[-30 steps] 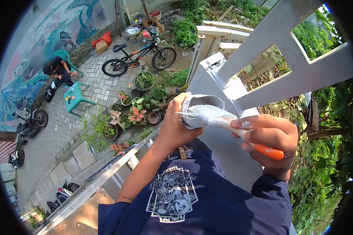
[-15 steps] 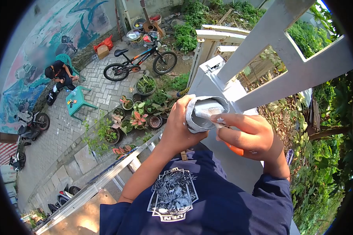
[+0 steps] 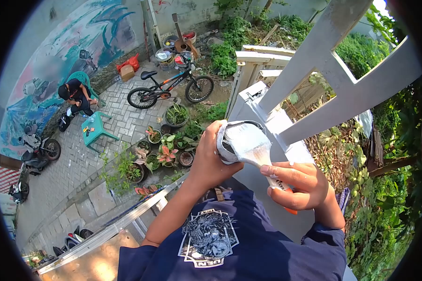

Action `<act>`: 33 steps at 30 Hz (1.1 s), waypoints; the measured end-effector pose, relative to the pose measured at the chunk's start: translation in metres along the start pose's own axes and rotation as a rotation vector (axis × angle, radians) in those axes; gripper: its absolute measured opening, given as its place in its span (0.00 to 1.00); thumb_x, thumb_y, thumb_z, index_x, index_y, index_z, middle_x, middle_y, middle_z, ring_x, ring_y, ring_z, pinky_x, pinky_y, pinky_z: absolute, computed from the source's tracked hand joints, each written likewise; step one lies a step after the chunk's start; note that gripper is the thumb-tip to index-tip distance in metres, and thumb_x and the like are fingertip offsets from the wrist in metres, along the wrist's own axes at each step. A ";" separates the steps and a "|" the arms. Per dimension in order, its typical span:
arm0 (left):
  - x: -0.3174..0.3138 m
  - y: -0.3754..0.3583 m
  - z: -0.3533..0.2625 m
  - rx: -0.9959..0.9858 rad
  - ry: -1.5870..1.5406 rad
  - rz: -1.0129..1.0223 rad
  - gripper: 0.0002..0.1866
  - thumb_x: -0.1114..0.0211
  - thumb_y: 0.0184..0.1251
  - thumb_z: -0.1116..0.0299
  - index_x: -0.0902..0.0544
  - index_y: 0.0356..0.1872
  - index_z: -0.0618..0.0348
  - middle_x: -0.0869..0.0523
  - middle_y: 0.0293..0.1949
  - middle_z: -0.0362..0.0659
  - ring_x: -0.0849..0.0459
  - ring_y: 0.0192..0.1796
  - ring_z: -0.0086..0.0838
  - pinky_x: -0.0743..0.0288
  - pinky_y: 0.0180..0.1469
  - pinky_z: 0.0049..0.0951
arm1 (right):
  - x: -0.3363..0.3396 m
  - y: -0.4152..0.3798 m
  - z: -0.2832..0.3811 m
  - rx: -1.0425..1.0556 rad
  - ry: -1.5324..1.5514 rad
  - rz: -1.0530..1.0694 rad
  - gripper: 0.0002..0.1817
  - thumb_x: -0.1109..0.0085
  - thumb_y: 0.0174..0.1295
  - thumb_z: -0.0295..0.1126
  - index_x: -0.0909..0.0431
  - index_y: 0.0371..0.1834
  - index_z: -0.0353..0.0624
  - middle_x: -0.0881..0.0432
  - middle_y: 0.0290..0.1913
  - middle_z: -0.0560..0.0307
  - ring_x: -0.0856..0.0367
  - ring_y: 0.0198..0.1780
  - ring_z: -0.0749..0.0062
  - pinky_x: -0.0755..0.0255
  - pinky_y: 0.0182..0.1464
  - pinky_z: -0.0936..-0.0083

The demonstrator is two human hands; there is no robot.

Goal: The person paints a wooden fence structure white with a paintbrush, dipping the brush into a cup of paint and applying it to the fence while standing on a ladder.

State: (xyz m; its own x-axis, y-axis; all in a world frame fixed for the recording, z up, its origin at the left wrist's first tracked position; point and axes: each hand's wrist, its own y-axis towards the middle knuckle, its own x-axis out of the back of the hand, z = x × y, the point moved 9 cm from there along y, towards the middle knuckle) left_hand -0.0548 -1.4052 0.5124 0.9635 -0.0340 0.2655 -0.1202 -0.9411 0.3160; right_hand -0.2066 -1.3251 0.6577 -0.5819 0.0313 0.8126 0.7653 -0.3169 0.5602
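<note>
My left hand [image 3: 208, 151] is wrapped around a paint-smeared cup [image 3: 226, 157], holding it in front of my chest. A paintbrush [image 3: 254, 147] lies across the cup's mouth, its wide bristles coated in white paint. Its handle, with an orange end, is gripped between the thumb and fingers of my right hand [image 3: 301, 183]. Specks of paint dot the right-hand fingers. The brush covers most of the cup's inside. Just beyond both hands stands a grey-white painted frame [image 3: 309, 112] with slanted bars.
Below left, a ladder [image 3: 122, 218] leans near potted plants [image 3: 166, 154]. A bicycle [image 3: 171, 86] stands on the paved yard. A seated person [image 3: 75, 96] is beside a green table [image 3: 97, 131]. Dense foliage [image 3: 389, 210] grows on the right.
The brush has come up out of the cup, so its white bristles now show at the rim. My right hand has moved down and slightly toward me.
</note>
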 end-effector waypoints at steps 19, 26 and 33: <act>-0.013 0.001 -0.017 -0.053 0.026 0.043 0.50 0.13 0.46 0.63 0.35 0.69 0.60 0.19 0.58 0.55 0.17 0.60 0.51 0.22 0.62 0.48 | 0.050 -0.053 -0.001 -0.269 0.331 -0.557 0.16 0.35 0.72 0.26 0.31 0.55 0.42 0.16 0.56 0.30 0.07 0.47 0.47 0.08 0.44 0.60; -0.022 -0.002 -0.026 -0.057 0.019 0.090 0.51 0.11 0.42 0.63 0.35 0.67 0.61 0.14 0.54 0.52 0.12 0.57 0.42 0.20 0.60 0.41 | 0.110 -0.048 0.002 -0.278 0.154 -0.622 0.12 0.43 0.75 0.23 0.31 0.57 0.37 0.17 0.54 0.31 0.08 0.49 0.48 0.07 0.46 0.57; -0.030 -0.007 -0.023 -0.005 -0.048 0.137 0.52 0.11 0.42 0.66 0.36 0.67 0.62 0.15 0.54 0.53 0.13 0.57 0.39 0.19 0.60 0.39 | 0.203 -0.014 0.004 -0.352 0.038 -0.666 0.10 0.45 0.76 0.20 0.29 0.57 0.33 0.15 0.52 0.37 0.08 0.48 0.58 0.08 0.47 0.67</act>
State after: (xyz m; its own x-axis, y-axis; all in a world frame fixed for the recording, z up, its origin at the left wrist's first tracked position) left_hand -0.0885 -1.3902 0.5227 0.9481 -0.1785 0.2630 -0.2531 -0.9246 0.2846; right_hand -0.3342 -1.3108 0.8151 -0.9050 0.2912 0.3102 0.1189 -0.5269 0.8416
